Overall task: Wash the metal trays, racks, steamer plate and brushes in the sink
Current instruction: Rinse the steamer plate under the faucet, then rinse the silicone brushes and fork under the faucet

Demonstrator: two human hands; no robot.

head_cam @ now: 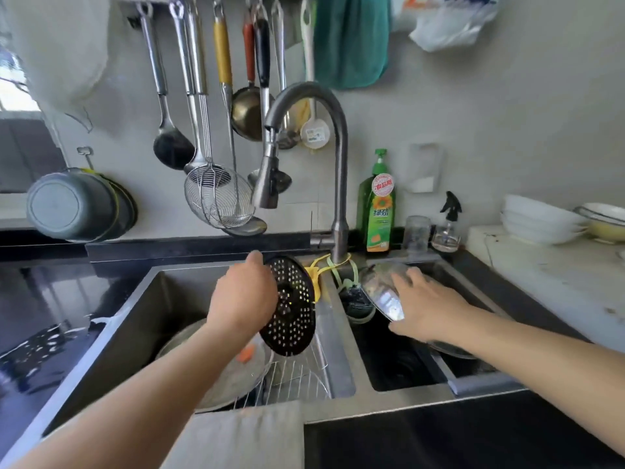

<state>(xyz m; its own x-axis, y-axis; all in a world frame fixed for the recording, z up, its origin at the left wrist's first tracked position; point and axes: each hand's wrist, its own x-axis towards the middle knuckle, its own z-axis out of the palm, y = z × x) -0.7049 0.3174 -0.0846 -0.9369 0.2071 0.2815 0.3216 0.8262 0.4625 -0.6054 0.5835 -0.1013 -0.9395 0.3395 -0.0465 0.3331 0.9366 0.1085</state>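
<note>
Hanging ladles, a wire skimmer (220,198) and a teal towel (351,38) are lining the pale wall behind a double steel sink (338,336), with the curved faucet (306,140) rising just beyond both hands.

The left hand (245,299) is gripping the black perforated steamer plate (292,306), fingers curled round its far edge, and is holding it nearly upright over the left basin. Tilting it this way is probably letting water drain off through the holes while keeping it near the spout above the hand. Directly below that hand, a round metal tray (220,374) is lying in the basin with an orange scrap on it, and a wire rack (294,377) is leaning beside it toward the divider; both appear to be waiting their turn.

The right hand (426,302) is reaching over the right basin, its fingers spread fairly straight across a shiny metal tray (382,292) that is standing tilted against the basin's back wall. It looks to be steadying or pressing the tray rather than clamping it, though the thumb side is hidden. Just left of that hand, a dark scrubber (355,299) is sitting low in the basin, tied by a yellow-green cord to the faucet base, likely so it stays within reach. Beyond the right hand, a green detergent bottle (377,204) is standing on the ledge.
</note>
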